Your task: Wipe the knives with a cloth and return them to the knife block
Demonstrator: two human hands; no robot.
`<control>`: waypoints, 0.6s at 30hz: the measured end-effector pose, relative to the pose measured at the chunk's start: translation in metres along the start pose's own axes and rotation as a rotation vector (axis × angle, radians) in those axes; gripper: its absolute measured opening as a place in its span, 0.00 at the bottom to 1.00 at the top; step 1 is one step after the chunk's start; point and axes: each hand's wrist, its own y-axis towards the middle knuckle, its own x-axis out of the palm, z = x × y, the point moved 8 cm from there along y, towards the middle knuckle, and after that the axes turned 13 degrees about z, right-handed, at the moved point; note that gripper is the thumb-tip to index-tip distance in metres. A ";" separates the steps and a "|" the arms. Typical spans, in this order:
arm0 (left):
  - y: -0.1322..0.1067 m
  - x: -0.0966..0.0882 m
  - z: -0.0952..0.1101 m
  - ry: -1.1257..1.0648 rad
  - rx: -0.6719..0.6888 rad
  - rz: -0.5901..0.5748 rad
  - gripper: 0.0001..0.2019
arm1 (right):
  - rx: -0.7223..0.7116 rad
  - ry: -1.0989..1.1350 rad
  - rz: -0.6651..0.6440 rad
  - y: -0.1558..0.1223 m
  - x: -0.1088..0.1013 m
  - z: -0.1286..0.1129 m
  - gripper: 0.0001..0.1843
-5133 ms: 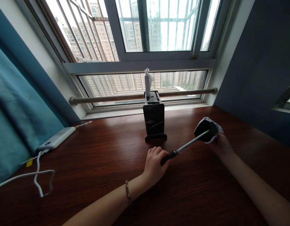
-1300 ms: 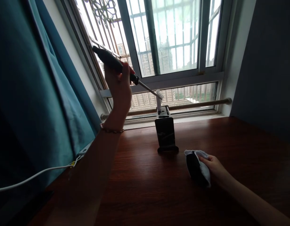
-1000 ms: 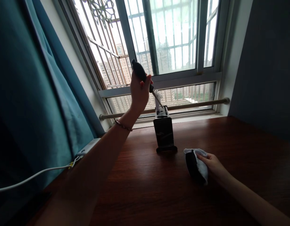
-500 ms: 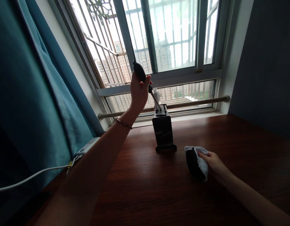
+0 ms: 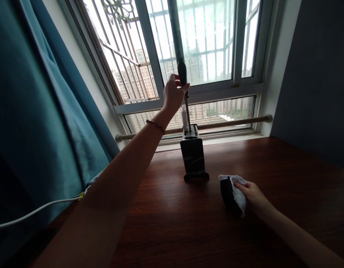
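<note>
My left hand (image 5: 173,95) is raised in front of the window, closed round the black handle of a sharpening steel (image 5: 182,73). The steel stands nearly upright, its thin rod pointing down to the top of a black knife block (image 5: 192,156) on the wooden table (image 5: 188,223). A white-wrapped item (image 5: 183,118) sticks up out of the block beside the rod. My right hand (image 5: 251,194) rests on the table to the block's right, fingers curled on a dark and white cloth (image 5: 232,194).
A teal curtain (image 5: 34,111) hangs at the left. A white cable (image 5: 34,212) runs along the table's left edge. A metal rail (image 5: 230,123) crosses the low window behind the block. A dark wall (image 5: 314,74) bounds the right side.
My left hand has turned the steel from slanted to nearly upright and brought its tip onto the top of the knife block. My right hand has stayed on the cloth.
</note>
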 end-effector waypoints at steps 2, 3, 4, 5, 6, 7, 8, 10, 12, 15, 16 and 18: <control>0.002 0.010 0.000 0.019 0.006 -0.018 0.12 | -0.012 0.000 -0.020 0.003 -0.001 0.003 0.18; 0.003 0.015 0.001 0.030 0.020 -0.026 0.11 | -0.015 0.003 -0.029 0.004 -0.001 0.005 0.18; 0.003 0.019 0.002 0.042 0.036 -0.034 0.10 | -0.017 0.005 -0.034 0.004 -0.001 0.006 0.18; 0.004 0.023 0.003 0.058 0.049 -0.042 0.09 | -0.020 0.004 -0.036 0.005 -0.001 0.007 0.18; 0.004 0.027 0.003 0.079 0.053 -0.051 0.08 | -0.024 0.000 -0.037 0.005 -0.001 0.007 0.18; 0.005 0.031 0.002 0.107 0.048 -0.061 0.07 | -0.029 -0.007 -0.039 0.004 0.000 0.007 0.19; 0.005 0.034 0.000 0.141 0.034 -0.069 0.05 | -0.034 -0.015 -0.041 0.003 0.001 0.007 0.19; 0.004 0.037 -0.006 0.217 0.003 -0.069 0.03 | -0.047 -0.030 -0.050 0.001 0.003 0.006 0.19; 0.004 0.036 -0.012 0.260 -0.005 -0.051 0.02 | -0.054 -0.034 -0.063 -0.002 0.006 0.006 0.19; 0.008 0.034 -0.022 0.259 0.007 -0.037 0.04 | -0.058 -0.045 -0.097 -0.004 0.010 0.006 0.19; 0.011 0.033 -0.027 0.262 0.003 -0.037 0.04 | -0.060 -0.051 -0.101 -0.004 0.010 0.006 0.19; 0.020 0.031 -0.036 0.272 -0.012 -0.029 0.04 | -0.065 -0.060 -0.094 -0.003 0.009 0.007 0.19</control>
